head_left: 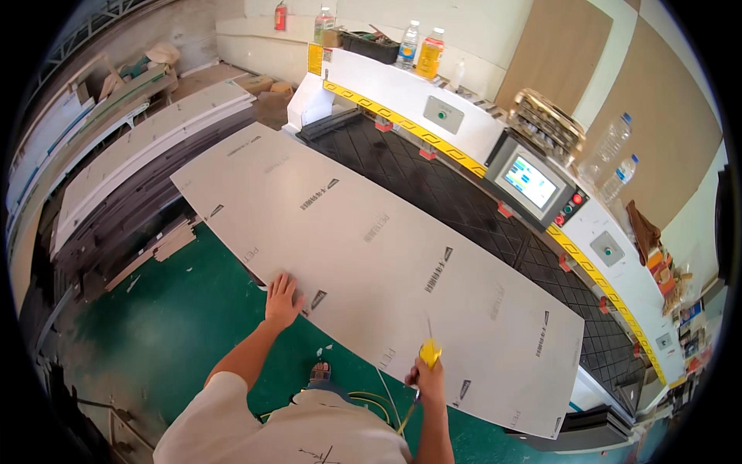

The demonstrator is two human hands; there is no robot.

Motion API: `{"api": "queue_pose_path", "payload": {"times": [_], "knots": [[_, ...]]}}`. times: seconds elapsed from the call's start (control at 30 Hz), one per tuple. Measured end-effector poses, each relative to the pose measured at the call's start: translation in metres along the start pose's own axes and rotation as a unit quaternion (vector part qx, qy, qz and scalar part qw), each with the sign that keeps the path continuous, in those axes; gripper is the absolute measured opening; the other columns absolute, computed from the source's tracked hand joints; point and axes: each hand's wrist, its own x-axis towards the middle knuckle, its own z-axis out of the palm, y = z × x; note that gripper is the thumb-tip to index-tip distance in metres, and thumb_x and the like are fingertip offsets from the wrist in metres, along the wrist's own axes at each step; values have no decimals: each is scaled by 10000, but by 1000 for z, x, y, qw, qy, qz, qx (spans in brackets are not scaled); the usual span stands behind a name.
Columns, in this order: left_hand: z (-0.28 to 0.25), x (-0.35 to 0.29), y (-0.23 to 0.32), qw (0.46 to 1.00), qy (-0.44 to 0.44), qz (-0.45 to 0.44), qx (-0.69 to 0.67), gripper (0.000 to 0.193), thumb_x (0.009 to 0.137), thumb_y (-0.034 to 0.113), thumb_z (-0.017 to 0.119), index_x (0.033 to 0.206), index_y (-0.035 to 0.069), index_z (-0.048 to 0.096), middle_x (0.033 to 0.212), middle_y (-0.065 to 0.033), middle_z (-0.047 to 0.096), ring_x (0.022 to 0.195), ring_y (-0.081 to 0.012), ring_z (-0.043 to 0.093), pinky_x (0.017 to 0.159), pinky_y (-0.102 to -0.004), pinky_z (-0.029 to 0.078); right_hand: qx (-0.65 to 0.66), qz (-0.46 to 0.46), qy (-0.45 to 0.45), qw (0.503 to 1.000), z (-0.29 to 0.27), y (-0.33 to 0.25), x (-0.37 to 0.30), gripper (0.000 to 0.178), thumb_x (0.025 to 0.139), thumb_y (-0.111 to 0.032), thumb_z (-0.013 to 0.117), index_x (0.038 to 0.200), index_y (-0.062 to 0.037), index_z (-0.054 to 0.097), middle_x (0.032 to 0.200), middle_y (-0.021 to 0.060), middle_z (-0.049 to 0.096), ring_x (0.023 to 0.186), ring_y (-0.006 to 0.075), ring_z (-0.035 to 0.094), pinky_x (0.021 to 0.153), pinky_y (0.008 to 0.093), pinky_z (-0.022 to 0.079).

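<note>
Head view: person at the near edge of a big white sheet, one palm down on it, the other gripping a yellow tool.

Head view: left hand point(282, 300) lies open and flat, fingers spread, on the near edge of the white sheet point(371, 247), which rests on the black-matted machine bed point(456, 201) and overhangs toward the green floor point(193, 317). Right hand point(429, 377) is closed around a yellow-handled tool point(430, 353), tip aimed at the sheet edge; cannot tell what kind of tool. A thin cable point(386, 398) trails down by the feet. Risks, as I judge: the overhanging sheet could tip or slide off if the flat palm eases; the tool tip could scratch the protective film or slip toward the left hand; the cable could snag a foot. Control panel point(532, 184) and bottles point(421, 46) are well apart, no hazard.
</note>
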Motion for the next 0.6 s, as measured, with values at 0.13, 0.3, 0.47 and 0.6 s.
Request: {"api": "queue_pose_path", "payload": {"times": [0.13,0.3,0.47,0.6], "knots": [[-31,16,9,986,-157,37,-40,661,960,384,685,1496,43,500,1610,-244,401,1501,-415,363,1234,-507,312,19,0,-8,1000,115,-34,94,130,1023,-168,608,1080,-72,541,715,37,575,529,211,631,478,357,553],[-67,28,100,721,-409,-64,-556,655,986,309,716,1492,-28,471,1446,-203,585,1354,-257,564,1144,-385,434,-12,-1,-34,999,224,-56,171,186,1044,-203,593,1155,-63,541,863,76,651,737,225,717,622,370,601],[-43,67,53,686,-206,-217,-663,359,1002,133,674,1307,-16,559,1150,-100,693,1048,-189,698,947,-348,550,-343,-272,-261,860,258,-110,197,439,1052,-299,632,1383,-14,582,1215,171,714,1205,313,657,1070,396,498],[-53,126,6,950,-168,-45,-258,541,910,278,761,1305,-26,551,1194,-213,677,1041,-395,684,946,-451,531,-432,-250,-93,862,174,-240,271,384,1009,-293,697,1314,-60,682,1241,147,729,1183,286,676,1034,391,517]]}}
